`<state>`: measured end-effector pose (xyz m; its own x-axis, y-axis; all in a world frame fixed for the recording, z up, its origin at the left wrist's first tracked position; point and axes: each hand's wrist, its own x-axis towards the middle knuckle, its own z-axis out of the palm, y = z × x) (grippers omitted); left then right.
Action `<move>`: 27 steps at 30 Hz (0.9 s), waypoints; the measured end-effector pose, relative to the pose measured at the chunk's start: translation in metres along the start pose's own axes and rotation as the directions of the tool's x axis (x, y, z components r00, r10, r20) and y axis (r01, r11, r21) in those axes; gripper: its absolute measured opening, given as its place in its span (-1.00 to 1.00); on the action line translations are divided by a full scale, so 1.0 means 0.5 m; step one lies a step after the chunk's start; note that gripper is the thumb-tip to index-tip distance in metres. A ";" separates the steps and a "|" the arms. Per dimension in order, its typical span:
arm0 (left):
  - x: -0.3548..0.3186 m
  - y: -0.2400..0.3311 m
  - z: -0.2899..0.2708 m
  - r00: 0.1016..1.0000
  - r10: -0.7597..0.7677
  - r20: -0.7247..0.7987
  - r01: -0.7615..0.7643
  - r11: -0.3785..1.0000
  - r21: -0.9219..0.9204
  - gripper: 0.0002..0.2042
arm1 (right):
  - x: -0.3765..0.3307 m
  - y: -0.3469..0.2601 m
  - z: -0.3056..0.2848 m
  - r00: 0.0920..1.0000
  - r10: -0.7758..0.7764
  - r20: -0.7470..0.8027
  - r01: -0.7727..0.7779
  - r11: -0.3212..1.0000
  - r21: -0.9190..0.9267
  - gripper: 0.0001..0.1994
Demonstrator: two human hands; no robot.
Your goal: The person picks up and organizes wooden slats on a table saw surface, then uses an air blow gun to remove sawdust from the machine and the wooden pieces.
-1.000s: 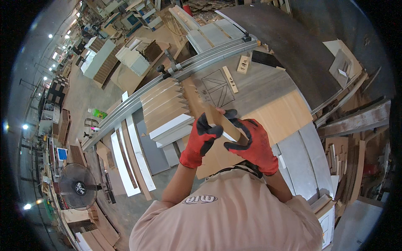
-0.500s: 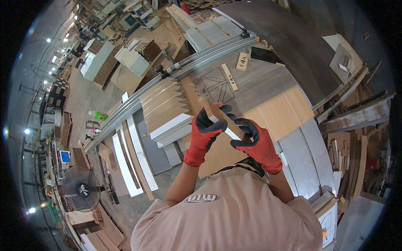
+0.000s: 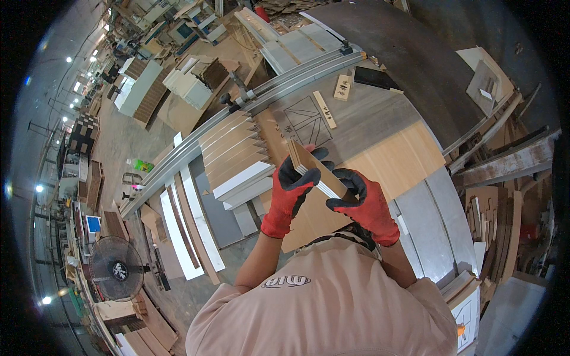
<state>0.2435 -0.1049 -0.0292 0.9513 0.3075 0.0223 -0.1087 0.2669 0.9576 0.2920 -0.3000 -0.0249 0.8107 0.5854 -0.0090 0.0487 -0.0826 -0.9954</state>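
At the centre of the frame we hold a thin rectangular tan wood panel with a pale edge (image 3: pixel 309 169) tilted above the grey table (image 3: pixel 380 115). Our red-gloved left hand (image 3: pixel 289 193) has its fingers closed on the near edge, and our right hand (image 3: pixel 363 203) clamps its lower corner. It looks stiff and light, best gripped by the edges.

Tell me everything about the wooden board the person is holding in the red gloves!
The thin, flat, light brown wooden board looks like plywood with a pale edge. It is tilted up on edge above the grey workbench. The left hand and right hand, in red and black gloves, grip its near end.
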 end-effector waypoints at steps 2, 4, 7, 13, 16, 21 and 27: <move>-0.002 0.003 0.004 1.000 0.001 0.010 0.000 1.000 -0.028 -0.47 | 0.000 -0.002 0.000 1.000 0.003 -0.006 -0.003 1.000 -0.014 -0.44; -0.005 0.011 0.014 1.000 -0.001 0.018 0.002 0.997 -0.077 -0.48 | -0.003 0.000 0.002 1.000 -0.002 -0.029 0.002 1.000 -0.024 -0.45; -0.009 0.021 0.017 1.000 -0.014 0.021 0.015 0.999 -0.046 -0.49 | -0.003 -0.015 -0.002 0.998 0.058 -0.023 -0.059 0.997 -0.055 -0.46; -0.007 -0.008 -0.005 1.000 0.014 -0.012 -0.014 0.999 0.039 -0.48 | -0.004 -0.007 0.004 0.999 0.008 -0.038 -0.010 0.999 -0.048 -0.47; -0.008 0.003 0.001 0.999 0.009 0.048 -0.008 1.000 -0.030 -0.46 | -0.001 0.022 0.006 0.992 -0.118 -0.051 0.115 0.992 -0.053 -0.46; -0.005 -0.018 -0.018 1.000 0.000 0.010 0.000 1.000 0.012 -0.44 | -0.003 0.012 0.001 0.999 -0.038 -0.008 0.038 0.999 -0.019 -0.45; 0.003 -0.004 0.005 0.999 -0.002 0.042 0.004 0.998 -0.056 -0.47 | 0.000 0.005 -0.001 0.995 -0.082 -0.060 0.083 0.996 0.025 -0.49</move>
<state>0.2456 -0.1071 -0.0302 0.9628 0.2681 0.0328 -0.1209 0.3190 0.9400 0.2926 -0.3005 -0.0272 0.8374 0.5409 0.0783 0.1017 -0.0135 -0.9947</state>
